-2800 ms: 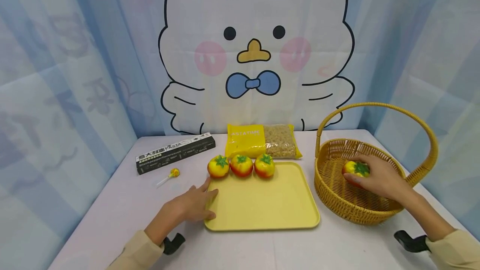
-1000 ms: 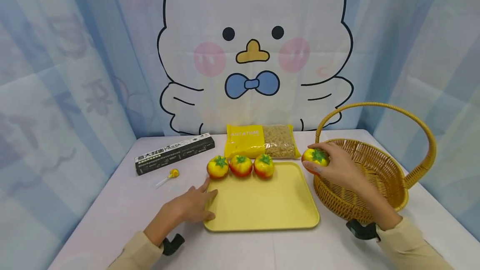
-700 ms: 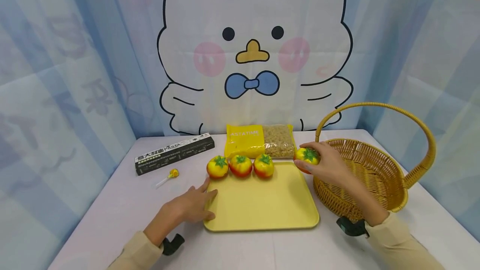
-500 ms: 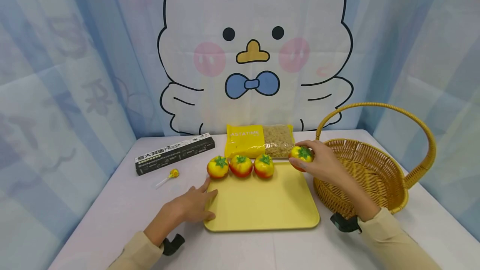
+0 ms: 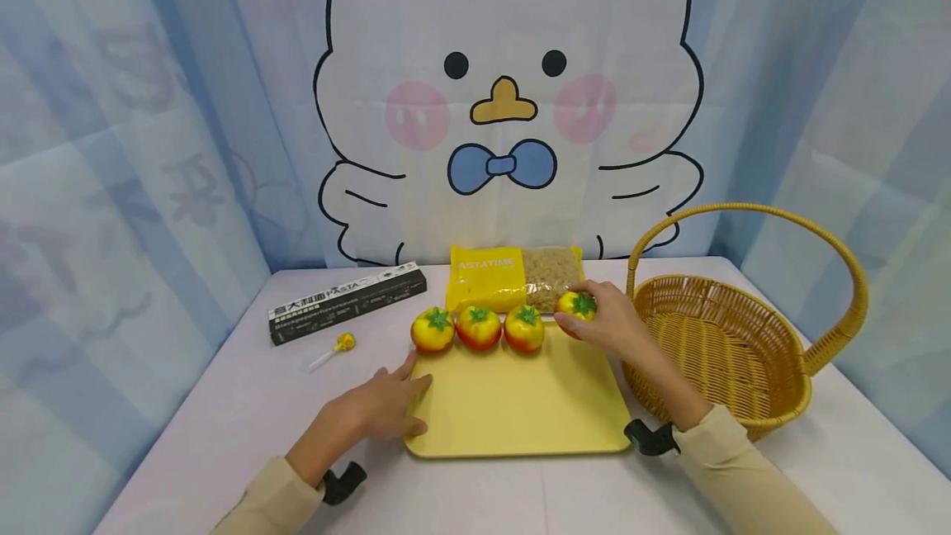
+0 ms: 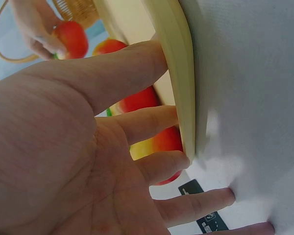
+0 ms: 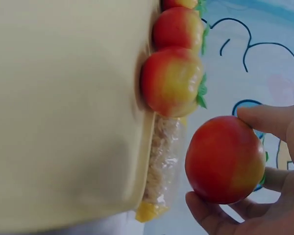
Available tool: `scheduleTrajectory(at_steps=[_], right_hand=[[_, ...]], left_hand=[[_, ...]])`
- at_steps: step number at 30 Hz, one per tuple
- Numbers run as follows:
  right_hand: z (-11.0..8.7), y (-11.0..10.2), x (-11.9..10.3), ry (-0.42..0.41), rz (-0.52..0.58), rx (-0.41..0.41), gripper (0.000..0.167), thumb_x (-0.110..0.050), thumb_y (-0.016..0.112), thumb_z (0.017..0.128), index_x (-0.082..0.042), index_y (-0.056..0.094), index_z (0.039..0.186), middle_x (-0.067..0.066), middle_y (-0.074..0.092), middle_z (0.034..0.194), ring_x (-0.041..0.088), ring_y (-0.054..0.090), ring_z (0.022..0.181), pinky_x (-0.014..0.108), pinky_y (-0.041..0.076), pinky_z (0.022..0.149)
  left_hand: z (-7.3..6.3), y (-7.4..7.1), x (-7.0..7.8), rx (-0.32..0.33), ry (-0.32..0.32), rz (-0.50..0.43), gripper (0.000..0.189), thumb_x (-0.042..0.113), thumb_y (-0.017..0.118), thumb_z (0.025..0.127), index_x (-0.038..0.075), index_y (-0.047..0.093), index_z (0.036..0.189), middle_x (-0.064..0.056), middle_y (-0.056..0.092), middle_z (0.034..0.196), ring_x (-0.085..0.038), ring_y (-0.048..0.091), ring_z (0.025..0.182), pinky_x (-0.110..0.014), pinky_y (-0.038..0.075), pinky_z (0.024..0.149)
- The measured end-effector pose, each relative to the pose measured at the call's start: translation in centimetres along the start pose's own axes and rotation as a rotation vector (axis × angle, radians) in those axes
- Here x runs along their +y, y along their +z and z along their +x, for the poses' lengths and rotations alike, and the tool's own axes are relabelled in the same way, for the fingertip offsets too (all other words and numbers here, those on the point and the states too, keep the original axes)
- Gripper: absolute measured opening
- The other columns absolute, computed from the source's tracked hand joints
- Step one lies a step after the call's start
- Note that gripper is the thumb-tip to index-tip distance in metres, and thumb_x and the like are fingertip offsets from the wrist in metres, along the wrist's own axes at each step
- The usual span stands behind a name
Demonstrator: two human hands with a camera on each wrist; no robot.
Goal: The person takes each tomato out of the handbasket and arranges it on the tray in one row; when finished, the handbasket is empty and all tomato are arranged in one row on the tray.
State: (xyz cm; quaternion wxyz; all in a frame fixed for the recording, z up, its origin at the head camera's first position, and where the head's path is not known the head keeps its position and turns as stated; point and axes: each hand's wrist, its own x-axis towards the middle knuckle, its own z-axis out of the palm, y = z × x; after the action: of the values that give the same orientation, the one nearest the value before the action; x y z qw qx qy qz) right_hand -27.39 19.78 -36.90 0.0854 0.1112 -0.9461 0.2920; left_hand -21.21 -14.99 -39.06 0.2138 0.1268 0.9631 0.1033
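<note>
My right hand (image 5: 615, 322) grips a red and yellow toy tomato (image 5: 570, 322) with a green leafy top, thumb and fingers around its sides. In the right wrist view this tomato (image 7: 224, 159) hangs over the back right part of the yellow tray (image 5: 513, 411), apart from the others. Along the tray's back edge stand a left tomato (image 5: 432, 330), a middle tomato (image 5: 479, 329) and a right tomato (image 5: 524, 329) in a row. My left hand (image 5: 382, 404) rests at the tray's left rim (image 6: 179, 73), its fingers extended and fingertips touching the rim.
A wicker basket (image 5: 716, 345) with a tall handle stands right of the tray, nothing inside it. Behind the tray lies a yellow pasta bag (image 5: 486, 277). At the back left are a black pasta box (image 5: 347, 304) and a lollipop (image 5: 344, 342).
My right hand has lifted the tomato out of the basket and carried it left, over the tray's back right part. My left hand has stayed at the tray's left rim.
</note>
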Motion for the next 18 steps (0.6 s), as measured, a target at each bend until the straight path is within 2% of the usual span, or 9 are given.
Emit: scheduleTrajectory(at_steps=[4,10,18], right_hand=[[0.3,1.0,0.0,0.023,0.003,-0.015,0.056,-0.032,0.075,0.098,0.001,0.061,0.141,0.032,0.061,0.129,0.041,0.061,0.107,0.050,0.056,0.085],[0.6,2.4,0.0,0.047,-0.001,-0.014,0.055,-0.030,0.074,0.098,0.000,0.060,0.143,0.033,0.060,0.135,0.049,0.058,0.123,0.062,0.052,0.098],[0.9,3.4,0.5,0.054,0.003,-0.017,0.053,-0.024,0.075,0.097,0.001,0.060,0.141,0.031,0.062,0.133,0.047,0.059,0.122,0.061,0.052,0.101]], left_hand=[[0.2,0.1,0.0,-0.002,0.002,0.007,0.072,0.040,0.077,0.096,0.018,0.050,0.159,-0.015,0.015,0.180,-0.057,0.031,0.156,-0.075,0.035,0.120],[0.1,-0.1,0.1,0.004,-0.003,0.005,0.071,0.040,0.077,0.096,0.019,0.050,0.159,-0.014,0.016,0.180,-0.056,0.031,0.156,-0.075,0.035,0.121],[0.2,-0.2,0.1,0.016,-0.021,0.022,0.070,0.039,0.078,0.095,0.021,0.053,0.157,-0.012,0.019,0.179,-0.053,0.038,0.153,-0.073,0.039,0.119]])
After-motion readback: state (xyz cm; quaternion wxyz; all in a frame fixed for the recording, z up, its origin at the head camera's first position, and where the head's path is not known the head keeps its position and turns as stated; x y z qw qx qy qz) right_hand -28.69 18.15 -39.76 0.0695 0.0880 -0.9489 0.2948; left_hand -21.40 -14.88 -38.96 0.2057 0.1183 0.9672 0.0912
